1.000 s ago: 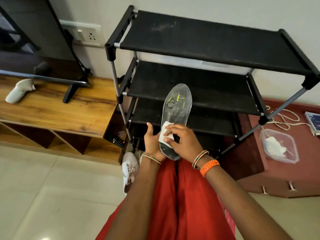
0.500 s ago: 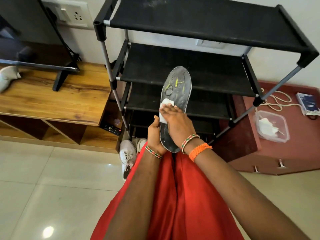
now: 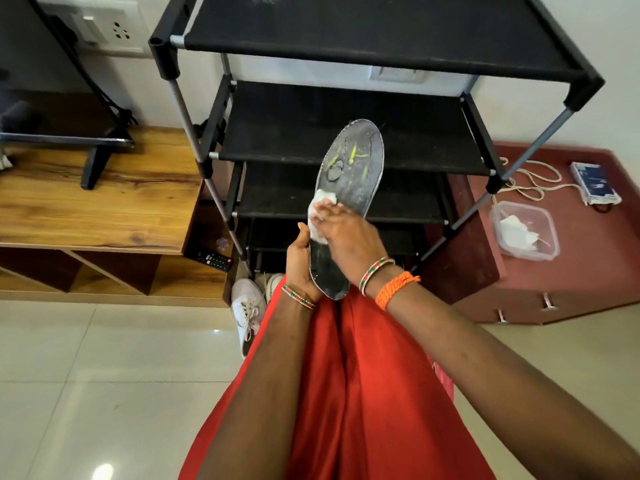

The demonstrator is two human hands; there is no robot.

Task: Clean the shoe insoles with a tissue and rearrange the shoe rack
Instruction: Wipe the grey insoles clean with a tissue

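Note:
A dark grey insole (image 3: 353, 168) with yellow marks near its toe stands upright in front of me, before the black shoe rack (image 3: 346, 133). My left hand (image 3: 299, 263) grips its heel end from the left, thumb along the edge. My right hand (image 3: 346, 237) presses a crumpled white tissue (image 3: 320, 209) flat against the insole's middle; its fingers cover much of the tissue. The rack's several fabric shelves hold nothing that I can see.
White sneakers (image 3: 247, 306) lie on the tiled floor at the rack's foot. A wooden TV bench (image 3: 104, 206) with a remote (image 3: 214, 259) stands to the left. On the maroon cabinet (image 3: 571, 289) to the right sit a clear plastic box (image 3: 524, 230) with tissues, a cord and a blue booklet.
My right hand has slid the tissue up the insole from near the heel toward its middle. The view has tilted down, and the left hand keeps its hold.

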